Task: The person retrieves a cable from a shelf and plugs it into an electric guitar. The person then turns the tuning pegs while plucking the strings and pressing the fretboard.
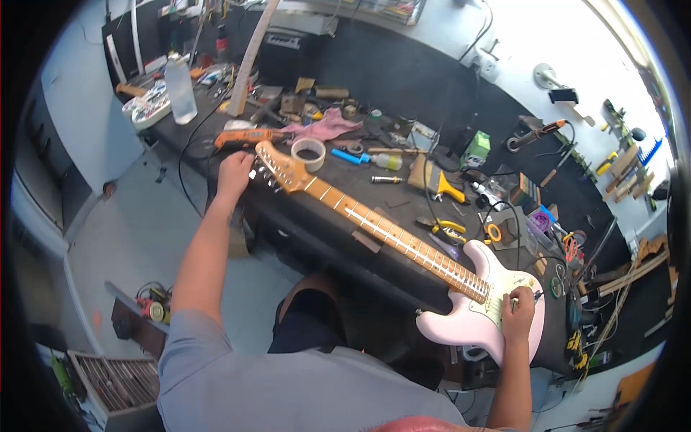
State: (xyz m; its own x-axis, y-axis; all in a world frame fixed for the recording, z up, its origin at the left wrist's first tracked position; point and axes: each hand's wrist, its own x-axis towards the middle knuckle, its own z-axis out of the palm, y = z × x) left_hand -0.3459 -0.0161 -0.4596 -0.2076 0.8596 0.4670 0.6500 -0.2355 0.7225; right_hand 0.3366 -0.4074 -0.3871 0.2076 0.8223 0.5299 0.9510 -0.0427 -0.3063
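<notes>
A pale pink electric guitar (439, 327) lies across the front of the bench, its maple neck (389, 232) slanting up to the left. My left hand (235, 175) is at the headstock (279, 167), fingers closed around a tuning peg at its near edge. Over the pickguard, close to the bridge end of the strings, rests my right hand (520, 308). Its fingers are curled together; whatever is between them is too small to make out. A small wooden block (366, 242) sits under the neck.
Beyond the headstock are a roll of tape (308, 153), an orange tool (248, 137) and a pink cloth (325, 125). Pliers (448, 227), a yellow-handled brush (450, 189) and cables lie behind the neck. A clear bottle (180, 90) stands at the back left.
</notes>
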